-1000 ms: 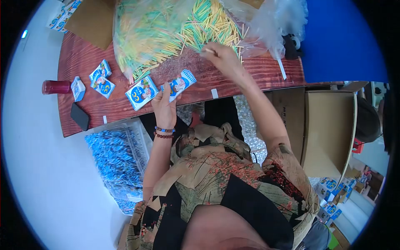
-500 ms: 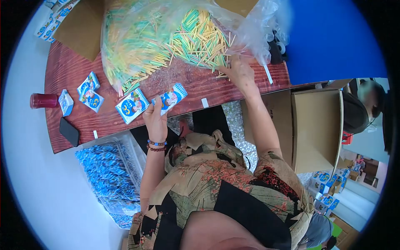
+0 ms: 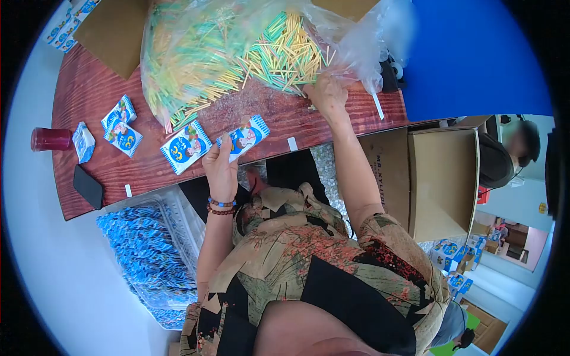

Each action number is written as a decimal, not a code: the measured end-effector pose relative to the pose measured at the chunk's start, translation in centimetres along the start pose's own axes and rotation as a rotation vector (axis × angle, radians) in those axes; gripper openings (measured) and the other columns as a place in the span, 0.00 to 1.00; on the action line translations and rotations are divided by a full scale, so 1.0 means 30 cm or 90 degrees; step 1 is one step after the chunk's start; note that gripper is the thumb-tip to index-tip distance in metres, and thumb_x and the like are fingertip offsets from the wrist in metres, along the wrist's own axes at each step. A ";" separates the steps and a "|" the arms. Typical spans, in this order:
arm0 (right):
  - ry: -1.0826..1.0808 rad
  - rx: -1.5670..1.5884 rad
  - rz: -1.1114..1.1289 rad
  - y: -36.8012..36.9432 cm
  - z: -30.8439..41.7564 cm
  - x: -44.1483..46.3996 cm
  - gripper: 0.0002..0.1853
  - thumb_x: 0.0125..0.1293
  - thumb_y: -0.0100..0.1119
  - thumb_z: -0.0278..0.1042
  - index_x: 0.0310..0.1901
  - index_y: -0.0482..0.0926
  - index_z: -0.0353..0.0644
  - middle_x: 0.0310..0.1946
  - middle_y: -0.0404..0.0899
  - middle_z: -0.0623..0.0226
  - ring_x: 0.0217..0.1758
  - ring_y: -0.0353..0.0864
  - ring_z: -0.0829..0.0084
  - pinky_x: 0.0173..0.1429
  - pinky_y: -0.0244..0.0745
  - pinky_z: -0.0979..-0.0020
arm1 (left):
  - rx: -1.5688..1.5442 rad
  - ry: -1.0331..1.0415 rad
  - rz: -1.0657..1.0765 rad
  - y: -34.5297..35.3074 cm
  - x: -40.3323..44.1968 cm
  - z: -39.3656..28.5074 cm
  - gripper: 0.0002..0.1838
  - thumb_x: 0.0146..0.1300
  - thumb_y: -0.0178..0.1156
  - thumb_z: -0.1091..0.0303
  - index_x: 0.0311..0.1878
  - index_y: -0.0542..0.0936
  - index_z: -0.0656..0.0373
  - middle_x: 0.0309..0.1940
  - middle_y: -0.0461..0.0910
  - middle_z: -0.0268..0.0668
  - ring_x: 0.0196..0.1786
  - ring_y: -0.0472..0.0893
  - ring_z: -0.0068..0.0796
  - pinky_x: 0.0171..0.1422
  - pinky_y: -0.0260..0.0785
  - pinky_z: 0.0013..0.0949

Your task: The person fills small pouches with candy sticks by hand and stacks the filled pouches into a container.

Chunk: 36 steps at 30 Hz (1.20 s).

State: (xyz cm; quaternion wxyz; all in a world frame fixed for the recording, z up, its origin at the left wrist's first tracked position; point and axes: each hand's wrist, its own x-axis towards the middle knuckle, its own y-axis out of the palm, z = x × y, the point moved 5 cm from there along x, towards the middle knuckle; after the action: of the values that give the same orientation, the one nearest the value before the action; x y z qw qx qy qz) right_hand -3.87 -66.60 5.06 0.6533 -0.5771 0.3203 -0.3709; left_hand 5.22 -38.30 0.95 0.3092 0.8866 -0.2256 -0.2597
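Observation:
My left hand (image 3: 221,175) is closed on a small blue-and-white packet (image 3: 248,137) with a cartoon print, held near the table's front edge. A second such packet (image 3: 186,148) lies right beside its fingers; whether they grip it too is unclear. My right hand (image 3: 328,98) is at the near edge of a heap of thin pastel sticks (image 3: 285,56), yellow, green and pink. Its fingers are curled together, and their tips are partly hidden, so what they hold does not show. A clear plastic bag (image 3: 190,53) covers much of the heap.
More packets (image 3: 123,137) lie on the left of the red wooden table (image 3: 77,101), near a jar of red contents (image 3: 50,139) and a black flat object (image 3: 88,187). Below stands a clear bin of blue packets (image 3: 148,249). An open carton (image 3: 442,184) is at right; another person (image 3: 504,154) sits beyond.
My right hand has drawn its fingers in more tightly at the edge of the sticks. My left hand keeps its packet in about the same place. The whole view has shifted slightly.

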 end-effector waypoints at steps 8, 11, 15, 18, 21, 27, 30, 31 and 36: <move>-0.031 -0.022 -0.029 0.027 -0.002 -0.014 0.20 0.60 0.55 0.43 0.46 0.71 0.33 0.44 0.79 0.44 0.50 0.79 0.48 0.51 0.73 0.50 | 0.000 -0.010 -0.005 -0.001 0.001 0.000 0.08 0.68 0.58 0.69 0.41 0.82 0.64 0.39 0.83 0.33 0.41 0.81 0.19 0.49 0.75 0.27; -0.015 0.066 0.010 0.042 -0.052 0.007 0.18 0.63 0.51 0.41 0.45 0.70 0.32 0.44 0.78 0.40 0.51 0.78 0.46 0.53 0.71 0.50 | 0.000 -0.007 -0.008 -0.006 -0.001 0.002 0.08 0.68 0.58 0.69 0.41 0.82 0.64 0.39 0.83 0.33 0.41 0.82 0.20 0.49 0.75 0.27; 0.007 0.234 0.039 0.073 -0.106 0.014 0.17 0.65 0.49 0.37 0.47 0.70 0.31 0.44 0.78 0.39 0.51 0.77 0.48 0.53 0.70 0.54 | 0.003 -0.001 0.001 -0.009 0.000 0.004 0.08 0.67 0.58 0.69 0.42 0.81 0.64 0.41 0.83 0.35 0.43 0.82 0.22 0.50 0.76 0.28; -0.017 0.464 0.021 0.070 -0.142 0.017 0.16 0.66 0.47 0.34 0.48 0.72 0.29 0.42 0.79 0.47 0.46 0.79 0.56 0.50 0.71 0.58 | 0.029 0.010 -0.012 -0.009 0.001 0.003 0.07 0.69 0.56 0.68 0.40 0.81 0.59 0.41 0.83 0.35 0.45 0.82 0.28 0.51 0.76 0.35; -0.008 0.715 0.068 0.065 -0.159 0.007 0.14 0.66 0.46 0.29 0.46 0.74 0.28 0.38 0.78 0.58 0.40 0.77 0.66 0.46 0.72 0.63 | 0.029 0.016 -0.013 -0.017 0.003 0.007 0.07 0.69 0.56 0.68 0.41 0.80 0.59 0.42 0.83 0.36 0.45 0.82 0.29 0.51 0.77 0.36; 0.107 0.989 0.185 0.012 -0.147 -0.021 0.12 0.67 0.46 0.24 0.50 0.74 0.33 0.33 0.75 0.66 0.35 0.74 0.75 0.40 0.72 0.73 | 0.030 0.018 -0.002 -0.021 0.002 0.006 0.06 0.69 0.56 0.69 0.43 0.79 0.59 0.43 0.82 0.37 0.47 0.82 0.30 0.52 0.77 0.38; 0.084 1.137 0.155 0.013 -0.112 0.014 0.12 0.68 0.46 0.22 0.51 0.72 0.34 0.33 0.75 0.66 0.37 0.75 0.74 0.42 0.72 0.73 | 0.034 0.016 -0.001 -0.015 0.003 0.001 0.06 0.69 0.55 0.69 0.43 0.80 0.59 0.43 0.82 0.37 0.47 0.82 0.30 0.52 0.77 0.38; 0.053 1.200 0.125 0.008 -0.088 0.027 0.11 0.69 0.47 0.22 0.51 0.72 0.34 0.33 0.74 0.66 0.37 0.74 0.74 0.43 0.72 0.73 | 0.037 0.020 -0.002 -0.019 0.004 0.000 0.06 0.69 0.55 0.69 0.43 0.80 0.59 0.43 0.82 0.37 0.47 0.82 0.30 0.52 0.77 0.38; -0.084 1.212 0.040 -0.008 0.025 0.073 0.08 0.69 0.44 0.21 0.47 0.70 0.37 0.35 0.72 0.67 0.37 0.72 0.74 0.45 0.69 0.72 | 0.032 0.006 -0.011 -0.020 0.002 0.005 0.06 0.69 0.55 0.69 0.41 0.80 0.59 0.43 0.82 0.37 0.47 0.82 0.30 0.53 0.77 0.38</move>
State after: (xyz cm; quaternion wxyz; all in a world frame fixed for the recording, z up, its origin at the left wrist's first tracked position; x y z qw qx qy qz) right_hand -2.13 -68.11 5.42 0.8751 0.1862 -0.1380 -0.4248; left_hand 5.32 -37.97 0.43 0.2856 0.8972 -0.2227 -0.2528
